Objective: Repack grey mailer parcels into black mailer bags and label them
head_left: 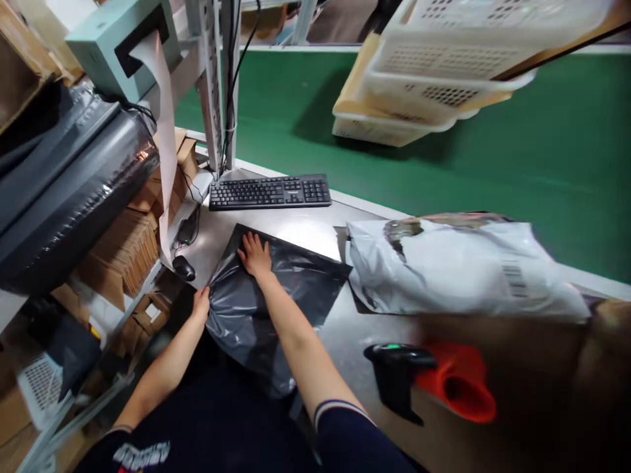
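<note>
A dark grey plastic mailer bag [290, 289] lies on the steel table [296, 226], hanging over its near edge. My right hand [255, 255] lies flat on the bag's far left corner, fingers spread. My left hand [201, 303] pinches the bag's left edge where the plastic bunches up. A filled white mailer bag [458, 269] with a barcode label rests to the right, its edge just over the grey bag's corner.
A black keyboard [269, 192] sits at the table's back, a mouse [183, 267] at the left edge. A barcode scanner [399, 378] in an orange holder [461, 384] stands near right. Green conveyor [493, 171] carries white baskets [444, 66]. Label printer [118, 46], cardboard stacks left.
</note>
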`<state>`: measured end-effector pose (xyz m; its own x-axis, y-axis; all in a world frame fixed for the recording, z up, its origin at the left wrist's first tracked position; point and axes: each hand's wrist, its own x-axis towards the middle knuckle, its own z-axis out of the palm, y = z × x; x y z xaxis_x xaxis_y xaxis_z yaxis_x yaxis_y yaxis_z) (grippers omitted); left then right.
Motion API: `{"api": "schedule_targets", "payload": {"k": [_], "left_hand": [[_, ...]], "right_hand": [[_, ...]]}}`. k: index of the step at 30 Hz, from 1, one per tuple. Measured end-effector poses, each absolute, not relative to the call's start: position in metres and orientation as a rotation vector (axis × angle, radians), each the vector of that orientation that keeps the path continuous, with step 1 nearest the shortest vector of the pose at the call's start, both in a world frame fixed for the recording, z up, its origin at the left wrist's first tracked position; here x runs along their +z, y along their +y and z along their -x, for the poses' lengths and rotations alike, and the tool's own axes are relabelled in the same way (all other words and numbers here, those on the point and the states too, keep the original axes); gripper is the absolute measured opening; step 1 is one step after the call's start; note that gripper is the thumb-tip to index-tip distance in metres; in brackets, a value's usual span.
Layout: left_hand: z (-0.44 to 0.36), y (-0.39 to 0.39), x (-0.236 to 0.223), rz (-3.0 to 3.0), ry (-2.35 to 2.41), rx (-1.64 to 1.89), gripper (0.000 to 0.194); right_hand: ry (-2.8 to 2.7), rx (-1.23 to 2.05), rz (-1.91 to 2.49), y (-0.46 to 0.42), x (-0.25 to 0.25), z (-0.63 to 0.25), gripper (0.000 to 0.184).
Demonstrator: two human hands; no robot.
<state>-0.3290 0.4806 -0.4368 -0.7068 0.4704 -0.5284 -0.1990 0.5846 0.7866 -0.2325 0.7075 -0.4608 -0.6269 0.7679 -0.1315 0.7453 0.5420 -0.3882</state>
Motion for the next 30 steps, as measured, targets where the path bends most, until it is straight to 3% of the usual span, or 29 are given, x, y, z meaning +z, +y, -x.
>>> {"api": "schedule_targets", "payload": {"k": [3,9,14,18,23,26,30], "left_hand": [[0.341,0.474,-0.433,-0.228,1.915,1.006,0.046],[0.363,0.421,-0.421,-0.544,1.998,0.565,0.027],[0.362,0.367,-0.418,-0.349,1.891,0.681,0.018],[0.363,0.354,-0.422,-0.342,1.852,0.818,0.024],[0.354,0.365,-0.425,-0.478,2.190,0.708,0.011],[0.346,0.367,-0.422,-0.554,2.393,0.541,0.014],[0.342,0.363,-0.426,-0.272,2.312,0.762,0.021]], "right_hand": [[-2.684,0.604,1.341,0.714,-0.472,0.226,0.067],[-2.715,0.551,1.414,0.737,-0.475,0.222,0.069],[-2.768,0.541,1.406,0.754,-0.475,0.219,0.070],[-2.782,0.499,1.433,0.760,-0.466,0.226,0.069],[-2.650,0.536,1.257,0.758,-0.464,0.247,0.063],[-2.603,0.629,1.380,0.761,-0.473,0.253,0.068],[-2.588,0.677,1.466,0.775,-0.479,0.260,0.071]]}}
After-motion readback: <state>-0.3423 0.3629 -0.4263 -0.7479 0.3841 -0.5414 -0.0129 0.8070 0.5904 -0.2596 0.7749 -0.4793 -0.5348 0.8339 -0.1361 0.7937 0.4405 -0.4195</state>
